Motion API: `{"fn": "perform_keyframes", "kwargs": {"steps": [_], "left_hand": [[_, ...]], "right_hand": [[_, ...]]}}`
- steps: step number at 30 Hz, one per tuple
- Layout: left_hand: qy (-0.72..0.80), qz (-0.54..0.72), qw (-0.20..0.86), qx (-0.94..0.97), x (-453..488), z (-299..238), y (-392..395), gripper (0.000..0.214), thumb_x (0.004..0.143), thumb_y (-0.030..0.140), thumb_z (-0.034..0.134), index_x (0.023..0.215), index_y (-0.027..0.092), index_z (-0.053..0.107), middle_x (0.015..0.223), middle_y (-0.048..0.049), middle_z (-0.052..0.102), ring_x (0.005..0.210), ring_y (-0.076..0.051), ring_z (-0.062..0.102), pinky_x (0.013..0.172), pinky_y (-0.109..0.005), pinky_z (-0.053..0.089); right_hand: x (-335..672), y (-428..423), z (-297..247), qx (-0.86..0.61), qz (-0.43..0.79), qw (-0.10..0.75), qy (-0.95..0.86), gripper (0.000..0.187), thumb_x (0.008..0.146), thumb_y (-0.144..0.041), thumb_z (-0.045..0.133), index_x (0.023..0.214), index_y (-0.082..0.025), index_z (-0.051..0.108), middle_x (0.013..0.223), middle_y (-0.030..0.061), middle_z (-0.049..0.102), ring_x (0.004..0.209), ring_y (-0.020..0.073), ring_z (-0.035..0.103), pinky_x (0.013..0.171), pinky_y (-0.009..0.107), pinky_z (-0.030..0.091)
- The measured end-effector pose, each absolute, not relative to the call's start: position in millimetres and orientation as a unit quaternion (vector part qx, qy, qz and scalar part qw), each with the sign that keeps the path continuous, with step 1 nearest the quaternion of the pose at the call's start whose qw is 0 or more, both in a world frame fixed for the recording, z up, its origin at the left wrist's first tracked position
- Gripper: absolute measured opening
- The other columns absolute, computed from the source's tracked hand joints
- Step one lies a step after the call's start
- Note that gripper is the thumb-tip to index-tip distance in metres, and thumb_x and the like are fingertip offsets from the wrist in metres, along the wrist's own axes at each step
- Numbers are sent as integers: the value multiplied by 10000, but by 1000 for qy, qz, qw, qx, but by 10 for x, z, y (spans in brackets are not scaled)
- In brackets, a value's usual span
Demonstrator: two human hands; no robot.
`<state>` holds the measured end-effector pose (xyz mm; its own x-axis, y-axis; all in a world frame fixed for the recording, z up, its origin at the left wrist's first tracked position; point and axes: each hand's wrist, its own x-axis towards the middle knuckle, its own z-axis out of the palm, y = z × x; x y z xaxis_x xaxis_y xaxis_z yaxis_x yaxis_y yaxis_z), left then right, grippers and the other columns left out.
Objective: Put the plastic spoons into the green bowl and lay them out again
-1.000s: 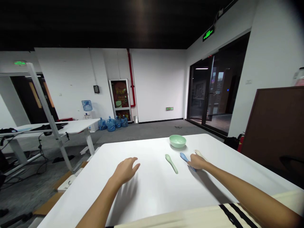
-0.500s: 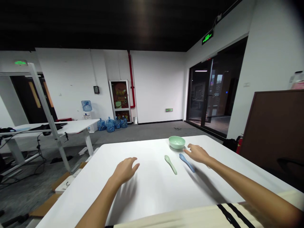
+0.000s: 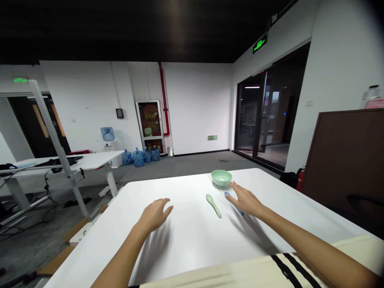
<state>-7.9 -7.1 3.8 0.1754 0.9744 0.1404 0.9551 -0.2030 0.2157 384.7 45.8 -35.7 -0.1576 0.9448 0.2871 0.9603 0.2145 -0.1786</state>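
Note:
My right hand (image 3: pixel 246 199) hovers over the blue spoon (image 3: pixel 227 194), hiding most of its length; the fingers are apart and nothing is in them. Just beyond its fingertips stands a light green bowl (image 3: pixel 221 178), upright near the far edge of the table. Left of the blue spoon lies a pale green spoon (image 3: pixel 214 206), its handle pointing toward me. My left hand (image 3: pixel 156 215) is held above the left part of the table, thumb and fingers spread, holding nothing.
The white table (image 3: pixel 186 244) carries the bowl and spoons. Past its left side are cardboard boxes (image 3: pixel 60 256) and another white desk (image 3: pixel 99 159) with cables. Blue water jugs (image 3: pixel 138 157) stand by the far wall. A brown panel (image 3: pixel 345 156) rises at the right.
My right hand has moved left and a little nearer, from beside the blue spoon to over it. My left hand stays nearly in place. The view has shifted slightly.

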Motion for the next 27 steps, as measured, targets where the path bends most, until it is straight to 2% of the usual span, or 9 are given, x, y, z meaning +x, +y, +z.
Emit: {"fn": "perform_keyframes", "kwargs": {"steps": [15, 27], "left_hand": [[634, 116, 33, 764, -64, 27, -58, 534, 924, 508, 346, 1305, 212, 576, 1337, -84, 617, 1228, -281, 559, 968, -398, 449], [631, 115, 33, 767, -60, 25, -58, 549, 923, 520, 336, 1312, 211, 570, 1333, -81, 619, 1228, -283, 560, 973, -409, 456]], "right_hand": [[3897, 443, -321, -630, -1, 183, -755, 762, 918, -591, 351, 1535, -149, 283, 1527, 145, 387, 1374, 319, 406, 1084, 442, 356], [3891, 417, -300, -632, 10, 180, -753, 776, 912, -612, 347, 1542, -165, 274, 1538, 141, 368, 1379, 318, 398, 1082, 440, 354]]}}
